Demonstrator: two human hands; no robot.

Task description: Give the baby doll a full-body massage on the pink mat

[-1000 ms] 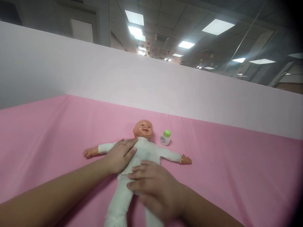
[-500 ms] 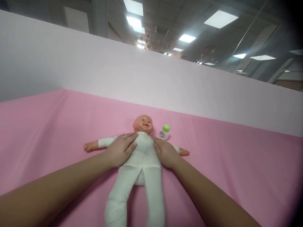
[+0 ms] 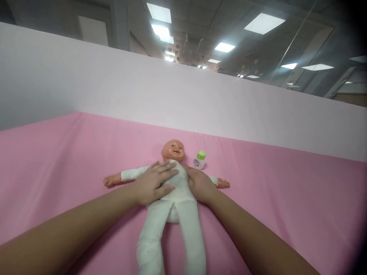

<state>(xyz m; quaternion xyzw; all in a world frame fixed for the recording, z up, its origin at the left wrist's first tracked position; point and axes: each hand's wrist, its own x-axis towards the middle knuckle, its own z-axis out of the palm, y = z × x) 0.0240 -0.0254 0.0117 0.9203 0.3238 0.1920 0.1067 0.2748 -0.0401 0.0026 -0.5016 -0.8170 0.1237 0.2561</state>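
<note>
A baby doll [image 3: 183,187] with a hard plastic head and a white cloth body lies on its back, arms spread to both sides. My left hand [image 3: 156,181] rests flat on the left part of its chest, fingers apart and pointing across toward the middle. Along the right side of the chest lies my right hand [image 3: 202,185], its thumb near the doll's front and its other fingers partly hidden by the hand itself. Just beyond my right hand stands a small clear bottle [image 3: 198,163] with a green cap, beside the doll's head.
Pink sheeting [image 3: 275,198] with soft creases covers the surface under the doll. A white padded-looking wall [image 3: 183,99] rises behind it and bends at the left. Above the wall, lit ceiling panels show.
My left hand has slid rightward over the doll's chest. The doll's legs and its left-hand-side arm have shifted slightly right. My right hand has stayed nearly in place.
</note>
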